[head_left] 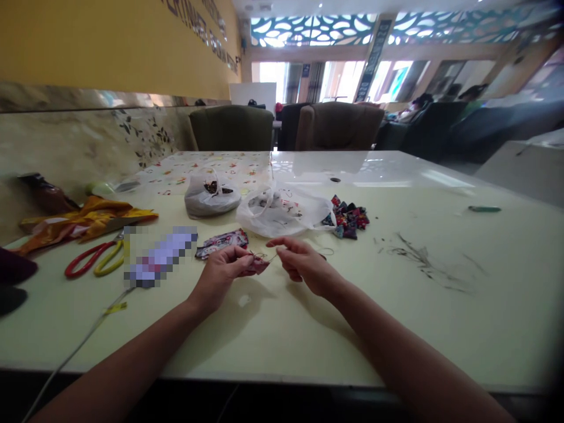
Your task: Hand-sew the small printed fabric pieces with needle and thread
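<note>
Over the near middle of the table, my left hand (218, 275) is closed on a small reddish fabric pouch (259, 266), pinched between thumb and fingers. A thin cord (272, 257) runs from the pouch to my right hand (311, 267), whose thumb and forefinger are pinched on it. Just behind my left hand lie flat pieces of patterned fabric (225, 241). A pile of small, dark, patterned pouches (350, 217) sits beyond my right hand, beside an open white plastic bag (286, 217).
A second plastic bag (209, 202) holds dark contents. To the left are red-and-yellow-handled scissors (94, 258), a pixelated flat object (161, 258) with a cable (81, 338), and yellow cloth (94, 217). Loose threads (420, 258) and a green pen-like tool (484, 208) lie right.
</note>
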A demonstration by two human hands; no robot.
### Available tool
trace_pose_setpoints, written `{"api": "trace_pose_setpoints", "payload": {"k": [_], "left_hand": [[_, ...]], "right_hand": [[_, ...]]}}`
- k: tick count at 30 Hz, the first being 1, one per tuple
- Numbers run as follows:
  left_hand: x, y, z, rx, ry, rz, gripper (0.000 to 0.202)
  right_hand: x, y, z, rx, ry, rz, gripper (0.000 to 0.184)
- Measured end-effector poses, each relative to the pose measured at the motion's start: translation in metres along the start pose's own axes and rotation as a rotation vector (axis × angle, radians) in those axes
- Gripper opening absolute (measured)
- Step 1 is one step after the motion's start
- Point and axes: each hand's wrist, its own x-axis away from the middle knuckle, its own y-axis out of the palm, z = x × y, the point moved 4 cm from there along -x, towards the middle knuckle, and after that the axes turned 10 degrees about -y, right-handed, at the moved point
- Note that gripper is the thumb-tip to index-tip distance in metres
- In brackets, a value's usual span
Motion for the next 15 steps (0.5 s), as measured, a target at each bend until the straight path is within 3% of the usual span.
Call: {"api": "trace_pose_setpoints", "payload": {"k": [3,5,15], "left_hand": [[0.002,0.002,0.002,-0.013,0.014,-0.046,0.021],[0.003,0.001,0.004,-0.021,0.017,-0.047,0.021],[0.000,0.002,0.003,-0.074,-0.052,-0.016,0.020]], "right_hand": [[0.004,0.011,0.006,-0.109,0.100,-0.198,0.030],[0.004,0.010,0.008,-0.146,0.139,-0.243,0.029],[-0.003,-0.034,-0.015,-0.272,-0.086,0.081,0.034]]}}
